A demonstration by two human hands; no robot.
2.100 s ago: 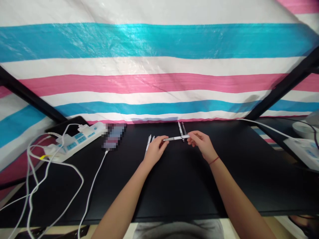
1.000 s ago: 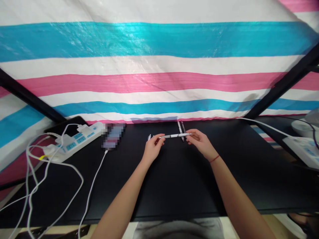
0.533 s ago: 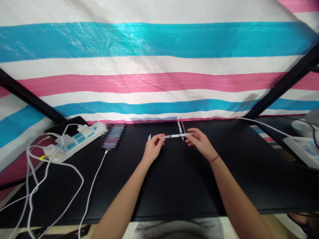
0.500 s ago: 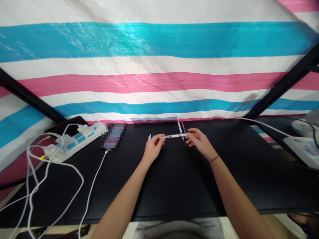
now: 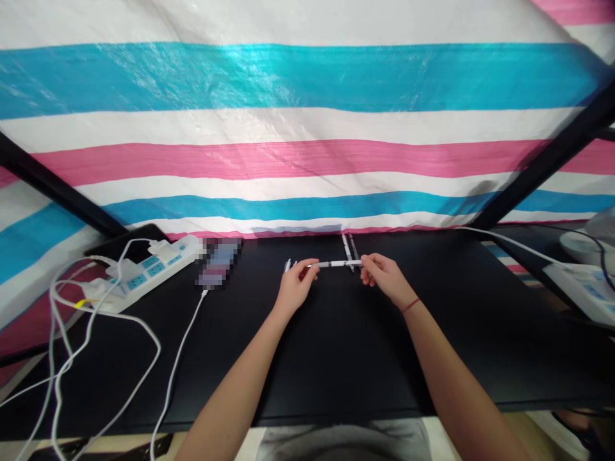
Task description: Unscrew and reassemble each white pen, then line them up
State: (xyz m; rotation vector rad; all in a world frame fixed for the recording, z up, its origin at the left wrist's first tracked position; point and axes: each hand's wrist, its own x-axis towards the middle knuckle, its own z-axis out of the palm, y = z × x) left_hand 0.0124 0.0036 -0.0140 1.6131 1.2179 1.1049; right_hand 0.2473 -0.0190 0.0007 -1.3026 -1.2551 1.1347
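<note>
A white pen [image 5: 337, 263] with dark bands is held level above the black table [image 5: 336, 346]. My left hand [image 5: 296, 283] pinches its left end, and my right hand [image 5: 384, 275] pinches its right end. Just behind it, two more pens lie side by side, pointing away from me: a white pen [image 5: 346, 244] and a dark pen [image 5: 353, 246]. Beyond the fingers of my left hand, the tip of another white pen [image 5: 287, 264] shows, its lower part hidden by the hand.
A white power strip [image 5: 158, 272] with plugs and tangled white cables [image 5: 156, 342] lies at the left. Near it is a blurred-out phone [image 5: 218, 262] on a charging cable. Another power strip [image 5: 589, 288] sits far right. A striped sheet [image 5: 307, 160] hangs behind the table.
My right hand's fingers have closed in on the pen's right end, and that end has dipped slightly. My left hand keeps its place.
</note>
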